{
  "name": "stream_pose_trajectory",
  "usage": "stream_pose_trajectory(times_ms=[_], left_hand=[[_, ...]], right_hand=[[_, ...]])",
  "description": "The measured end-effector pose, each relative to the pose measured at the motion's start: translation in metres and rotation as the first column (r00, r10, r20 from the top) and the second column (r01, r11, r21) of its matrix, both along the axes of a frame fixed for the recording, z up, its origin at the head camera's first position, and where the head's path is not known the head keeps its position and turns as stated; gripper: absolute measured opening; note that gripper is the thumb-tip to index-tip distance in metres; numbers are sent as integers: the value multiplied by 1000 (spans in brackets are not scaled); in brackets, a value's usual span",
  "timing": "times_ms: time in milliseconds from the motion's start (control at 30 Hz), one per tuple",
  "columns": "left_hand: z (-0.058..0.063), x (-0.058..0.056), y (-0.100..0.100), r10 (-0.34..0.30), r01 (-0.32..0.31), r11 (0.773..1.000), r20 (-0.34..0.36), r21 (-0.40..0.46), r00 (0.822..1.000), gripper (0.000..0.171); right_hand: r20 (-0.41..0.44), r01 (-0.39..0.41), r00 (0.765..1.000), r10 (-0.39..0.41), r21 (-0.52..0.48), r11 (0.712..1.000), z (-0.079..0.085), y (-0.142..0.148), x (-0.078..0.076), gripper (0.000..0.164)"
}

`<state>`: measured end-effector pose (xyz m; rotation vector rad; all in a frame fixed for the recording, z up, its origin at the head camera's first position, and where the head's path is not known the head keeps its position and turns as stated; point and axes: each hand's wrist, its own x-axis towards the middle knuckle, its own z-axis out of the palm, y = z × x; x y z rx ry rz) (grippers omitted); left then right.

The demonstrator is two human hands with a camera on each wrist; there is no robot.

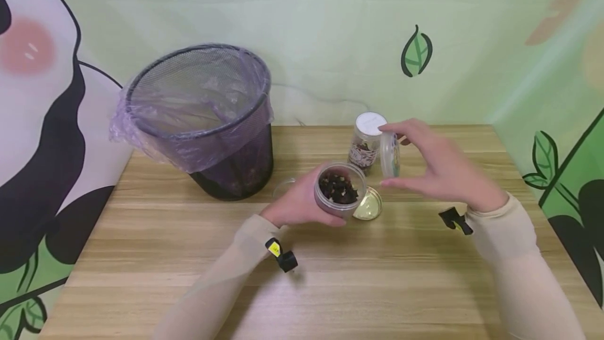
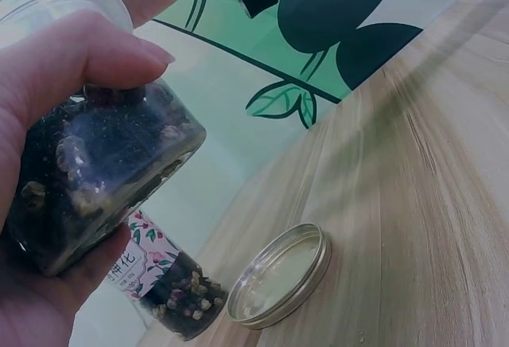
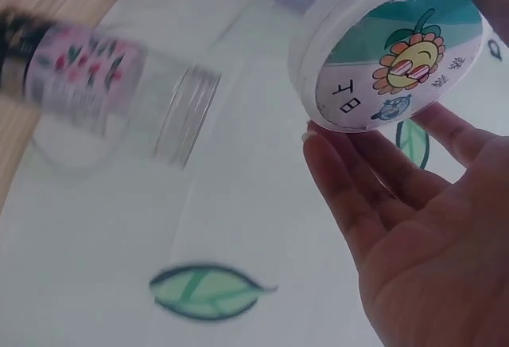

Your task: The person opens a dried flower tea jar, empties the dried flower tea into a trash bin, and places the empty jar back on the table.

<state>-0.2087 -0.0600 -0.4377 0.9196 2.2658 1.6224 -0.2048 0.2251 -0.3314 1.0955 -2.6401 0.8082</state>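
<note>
My left hand [image 1: 300, 201] grips a clear jar [image 1: 337, 208], tilted, its mouth uncovered. Dark dried pieces with paler bits, like dried flowers or tea, fill its lower part in the left wrist view. To the right, my right hand [image 1: 439, 169] holds a round white lid [image 3: 398, 56] by its edge between thumb and fingers, apart from the jar. A cartoon sunflower sticker covers the lid's face. Behind both stands a second clear jar [image 1: 363, 153] with a white top and a pink floral label, dark pieces inside. A gold-rimmed lid [image 2: 278, 279] lies on the table by the held jar.
A black mesh bin [image 1: 236, 172] with a purple plastic liner [image 1: 198, 151] stands at the back left of the wooden table [image 1: 358, 293]. A clear round thing [image 1: 283, 187] lies partly behind my left hand. A printed cloth backdrop [image 1: 321, 30] surrounds the table.
</note>
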Motion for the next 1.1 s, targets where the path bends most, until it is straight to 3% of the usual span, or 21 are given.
stream_pose_trajectory(times_ms=[367,633,767,900,1000,1100], left_hand=[[2,-1,11,41,-42,999,-36,-32,999,94],[2,0,15,18,-18,1000,-33,-20,999,98],[2,0,16,16,-17,1000,-28,-22,999,99],[2,0,16,21,-21,1000,-23,-20,1000,99],[2,1,16,19,-20,1000,-24,-21,1000,97],[2,1,15,16,-17,1000,-26,-25,1000,96]], right_hand=[[112,156,981,-155,2,988,-7,25,-1,86],[257,240,938,-233,7,971,-22,41,-11,86],[301,249,924,-236,-6,968,-36,49,-21,85],[302,227,929,-213,-12,974,-58,58,-35,88],[300,205,931,-207,37,978,-75,64,-43,92],[321,211,917,-237,113,971,-89,68,-47,93]])
